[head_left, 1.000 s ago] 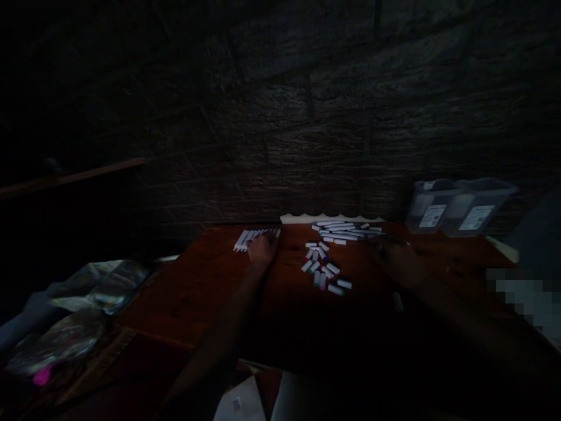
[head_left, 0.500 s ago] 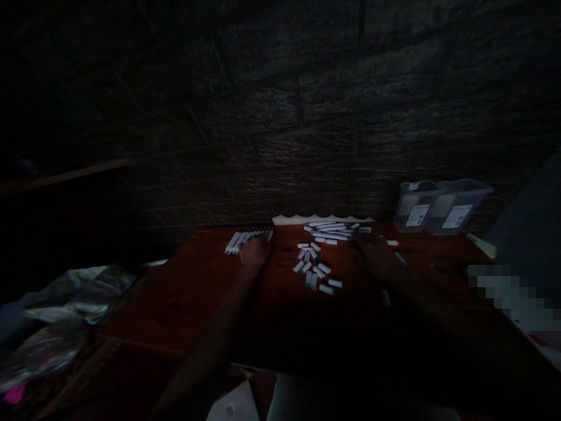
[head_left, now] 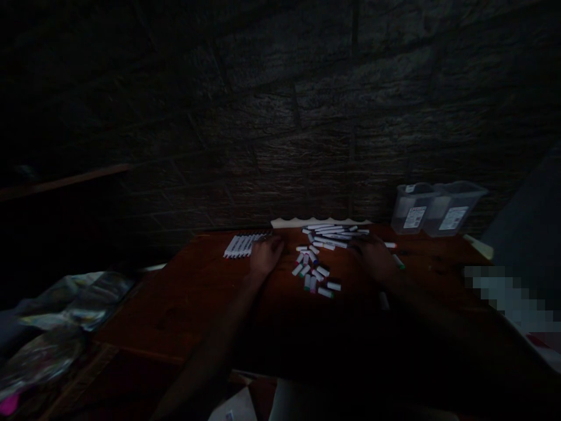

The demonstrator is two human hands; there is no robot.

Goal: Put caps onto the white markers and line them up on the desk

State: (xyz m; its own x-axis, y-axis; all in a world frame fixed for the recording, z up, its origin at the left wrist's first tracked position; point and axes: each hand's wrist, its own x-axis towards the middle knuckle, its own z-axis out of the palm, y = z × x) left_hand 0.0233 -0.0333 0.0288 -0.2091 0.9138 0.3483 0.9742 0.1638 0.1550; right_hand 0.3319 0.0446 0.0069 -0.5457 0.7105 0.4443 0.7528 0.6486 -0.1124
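My left hand (head_left: 265, 255) hovers or rests at the right end of a neat row of white markers (head_left: 241, 245), fingers loosely curved and apart, nothing visible in them. Toward the right, my right hand (head_left: 376, 258) reaches the near edge of a loose pile of white markers (head_left: 326, 230). Its dim fingertips close at the end of one white marker (head_left: 332, 241); the grip is partly lost in shadow. Between the hands lie several short white marker caps (head_left: 316, 273) with coloured ends.
Two clear plastic containers (head_left: 414, 210) with labels stand at the back right of the wooden table (head_left: 175, 298). A pale wavy-edged strip (head_left: 289, 223) lies along the dark wall. An orange-tipped marker (head_left: 390, 245) and a green-ended cap (head_left: 398, 261) are right of my right hand.
My left hand has drawn off the marker row to the right, its fingers loosening. My right hand has shifted slightly at the pile, and the near marker has tilted a little toward me.
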